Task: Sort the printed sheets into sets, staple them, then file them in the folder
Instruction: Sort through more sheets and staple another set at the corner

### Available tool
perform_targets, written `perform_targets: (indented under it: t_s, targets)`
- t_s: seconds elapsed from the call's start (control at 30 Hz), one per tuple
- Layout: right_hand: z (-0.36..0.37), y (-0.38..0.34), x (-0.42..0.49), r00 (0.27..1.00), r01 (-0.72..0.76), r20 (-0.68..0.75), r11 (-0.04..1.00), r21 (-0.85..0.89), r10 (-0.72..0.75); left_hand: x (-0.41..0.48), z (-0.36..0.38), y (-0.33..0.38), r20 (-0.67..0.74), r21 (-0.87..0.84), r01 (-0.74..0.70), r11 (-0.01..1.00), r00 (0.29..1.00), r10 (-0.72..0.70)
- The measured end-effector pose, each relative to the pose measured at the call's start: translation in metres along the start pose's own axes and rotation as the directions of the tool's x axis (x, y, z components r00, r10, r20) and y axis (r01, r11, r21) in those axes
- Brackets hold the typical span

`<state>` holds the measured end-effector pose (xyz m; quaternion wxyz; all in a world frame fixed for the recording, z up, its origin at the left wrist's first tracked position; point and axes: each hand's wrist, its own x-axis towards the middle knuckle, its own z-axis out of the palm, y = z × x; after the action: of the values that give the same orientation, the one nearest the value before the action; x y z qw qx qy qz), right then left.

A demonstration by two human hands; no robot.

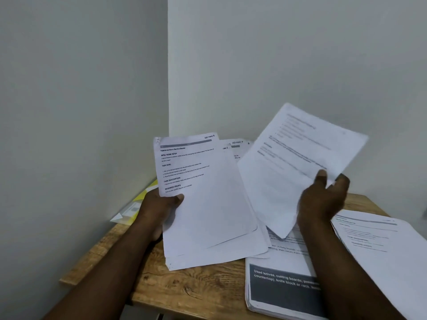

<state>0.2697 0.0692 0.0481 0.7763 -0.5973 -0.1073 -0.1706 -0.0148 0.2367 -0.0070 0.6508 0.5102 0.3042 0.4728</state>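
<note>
Pale grey walls (277,54) are seen meeting in a corner behind a wooden worktop (196,289).

A stack of printed sheets (208,204) is held up above the worktop by the left grip (159,211). The stack is grasped at its left edge, with the thumb laid across the front page and the fingers hidden behind. On that page a handwritten "SECTION 8" and printed headings can be read. The corners of further pages are fanned out behind it to the right.

A single sheet (300,153) is grasped by the right grip (323,199) near its lower right edge and is raised and tilted, just right of the stack. It is blurred, so its text cannot be read.

Under the right forearm a pile with a dark banner (284,287) is laid flat at the near edge of the worktop. A second pile (381,245) is laid beside it, further right.

A yellow folder (138,199) is seen at the left rear of the worktop, against the wall and partly hidden behind the left grip. Something clear and plastic is seen with it, though what it is cannot be told.
</note>
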Motion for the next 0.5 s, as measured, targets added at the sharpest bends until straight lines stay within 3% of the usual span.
perform_targets:
  t_s: [0.13,0.2,0.33,0.4,0.5]
  targets:
    - [-0.013,-0.013,0.02,0.994,-0.003,-0.106,0.991,0.13,0.017,0.001,-0.002,-0.001,0.001,0.023,-0.015,1.0,1.0,0.015]
    - [-0.013,-0.011,0.029,0.988,-0.109,-0.082,0.974,0.2,0.127,0.002,-0.001,-0.002,0.016,0.049,-0.022,0.999,1.0,0.021]
    - [-0.007,0.001,0.024,0.911,-0.392,0.194,0.911,0.125,0.365,-0.002,0.005,0.0,0.058,0.151,-0.038,0.988,0.998,0.03]
    - [-0.002,0.002,0.009,0.859,-0.422,0.336,0.906,0.033,0.388,-0.004,0.006,0.0,0.068,0.178,-0.046,0.983,0.997,0.035]
    - [0.01,0.005,-0.017,0.83,-0.349,0.465,0.937,0.002,0.309,-0.007,0.007,0.003,0.09,0.21,-0.045,0.977,0.996,0.027]
